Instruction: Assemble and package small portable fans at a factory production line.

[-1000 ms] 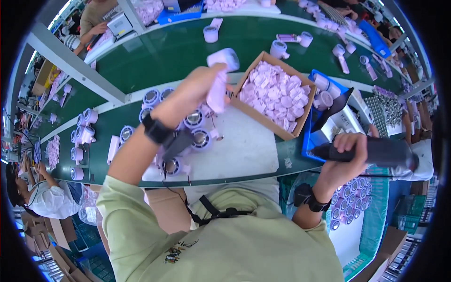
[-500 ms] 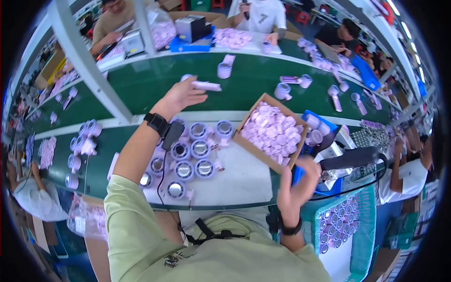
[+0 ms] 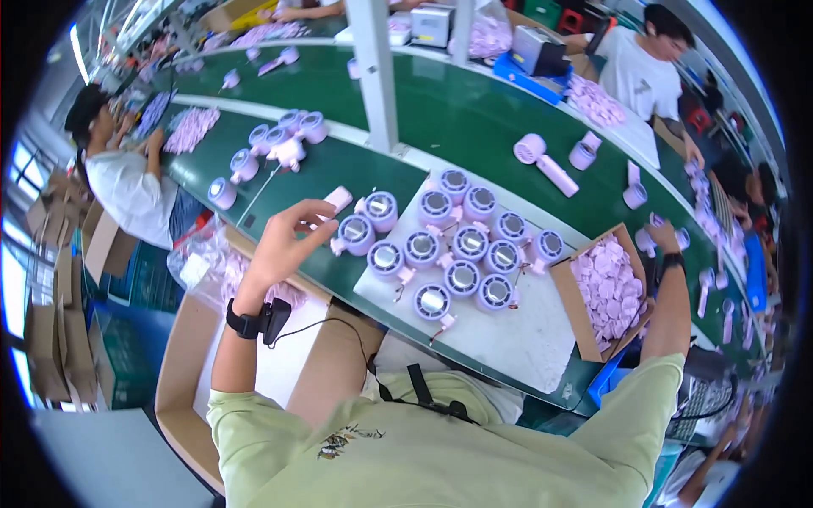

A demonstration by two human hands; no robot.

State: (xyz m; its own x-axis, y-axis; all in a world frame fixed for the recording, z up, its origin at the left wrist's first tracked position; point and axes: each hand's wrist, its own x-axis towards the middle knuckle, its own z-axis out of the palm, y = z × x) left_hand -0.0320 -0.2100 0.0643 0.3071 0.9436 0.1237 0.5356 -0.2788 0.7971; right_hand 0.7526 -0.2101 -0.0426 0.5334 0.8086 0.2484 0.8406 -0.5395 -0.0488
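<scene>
My left hand is over the left end of the table, thumb and fingers curled about a pale pink handle piece. Close beside it are lilac round fan heads with short pink stubs. Several more fan heads, their silver centres facing up, fill a white sheet. My right hand stretches past the cardboard box to the green belt, its fingers closed on a lilac fan head that they partly cover. A pink handheld fan lies on the belt.
An open cardboard box of small pink parts stands at the sheet's right edge. A grey post rises between table and belt. Co-workers sit at left and far right. Another fan-head group stands left; a large carton is lower left.
The view has turned left. My left hand has let go of the pink handheld fan on the belt and come back to the table. My right hand has reached forward past the box.
</scene>
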